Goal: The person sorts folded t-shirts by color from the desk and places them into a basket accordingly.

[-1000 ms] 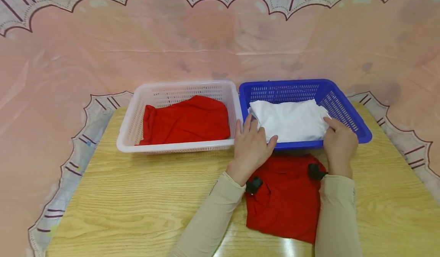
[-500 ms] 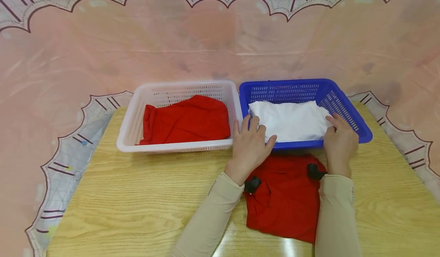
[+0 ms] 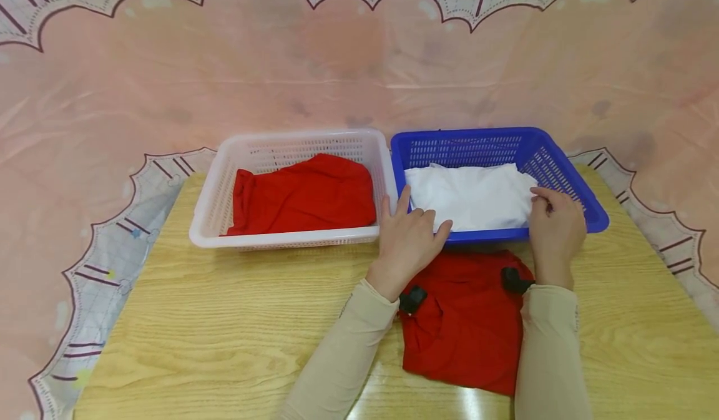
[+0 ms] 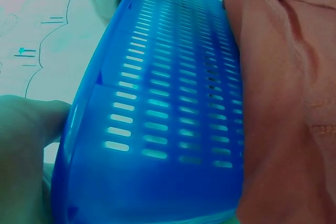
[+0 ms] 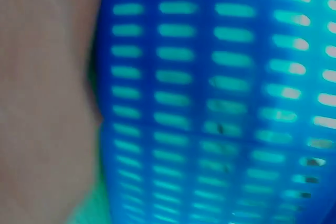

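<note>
A folded white garment (image 3: 474, 196) lies in the blue basket (image 3: 489, 236). My left hand (image 3: 409, 242) rests at the basket's front left corner, with loosely bent fingers reaching past the rim and the thumb by the front rim. In the left wrist view the left thumb (image 4: 31, 124) lies against the rim. My right hand (image 3: 556, 229) is at the front right, its index finger stretched to the garment's right edge; I cannot tell whether it pinches the fabric. The right wrist view shows a blurred part of that hand beside the slotted basket wall (image 5: 210, 77).
A folded red garment (image 3: 460, 326) lies on the wooden table (image 3: 236, 326) in front of the blue basket, partly under my forearms. Left of the blue basket stands a white basket (image 3: 292, 240) holding another red garment (image 3: 306, 195). A patterned pink cloth (image 3: 281, 64) hangs behind.
The white garment's upper left corner has come down and lies flatter. The left fingers have bent further over the rim. My right index finger has shifted slightly at the garment's right edge.
</note>
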Motion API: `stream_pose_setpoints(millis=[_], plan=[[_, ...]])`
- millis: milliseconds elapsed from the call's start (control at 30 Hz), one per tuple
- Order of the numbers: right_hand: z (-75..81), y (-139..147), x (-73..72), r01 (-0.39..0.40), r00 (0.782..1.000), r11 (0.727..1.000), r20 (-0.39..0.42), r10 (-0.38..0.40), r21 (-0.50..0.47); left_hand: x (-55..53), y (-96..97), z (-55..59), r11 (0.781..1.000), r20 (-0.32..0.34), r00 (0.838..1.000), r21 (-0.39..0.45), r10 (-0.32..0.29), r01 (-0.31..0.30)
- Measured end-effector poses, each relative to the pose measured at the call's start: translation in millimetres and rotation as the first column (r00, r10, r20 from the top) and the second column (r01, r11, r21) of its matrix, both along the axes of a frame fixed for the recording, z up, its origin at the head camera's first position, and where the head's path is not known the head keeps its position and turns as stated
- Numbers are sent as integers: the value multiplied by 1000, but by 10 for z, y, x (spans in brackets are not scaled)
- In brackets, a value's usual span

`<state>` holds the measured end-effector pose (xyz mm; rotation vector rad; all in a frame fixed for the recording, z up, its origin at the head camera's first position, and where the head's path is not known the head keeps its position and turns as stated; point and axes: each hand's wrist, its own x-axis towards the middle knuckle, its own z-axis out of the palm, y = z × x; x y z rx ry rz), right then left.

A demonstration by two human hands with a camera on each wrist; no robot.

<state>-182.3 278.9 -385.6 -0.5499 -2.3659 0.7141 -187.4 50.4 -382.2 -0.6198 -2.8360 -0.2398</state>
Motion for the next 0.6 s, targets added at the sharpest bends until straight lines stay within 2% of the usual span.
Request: stream_pose_setpoints(millis=[67,100,200,300,333,433,500,600], plan=[[9,7,10,-34,995,999,99,31,26,2,-6,-8,1000,-6,1000,6,-4,4],[22,11,19,-61,985,997,164,53,43,6,-10,-8,1000,-8,1000,9,-5,5],[79,37,60,-162,940,983,316,129,83,8,-6,-3,1000,-3,1000,11,-11,11],[112,64,90,-257,890,958,416,185,124,15,-7,3,1000,12,1000,10,-14,14],[115,70,94,-275,880,953,433,196,128,16,-8,4,1000,17,1000,9,-16,16],[111,79,95,-293,871,948,444,212,123,21,-13,14,1000,25,1000,10,-19,19],[106,77,92,-297,871,948,440,220,112,21,-20,17,1000,27,999,11,-22,21],[82,74,81,-290,882,952,413,227,98,16,-25,11,1000,26,999,10,-27,27]])
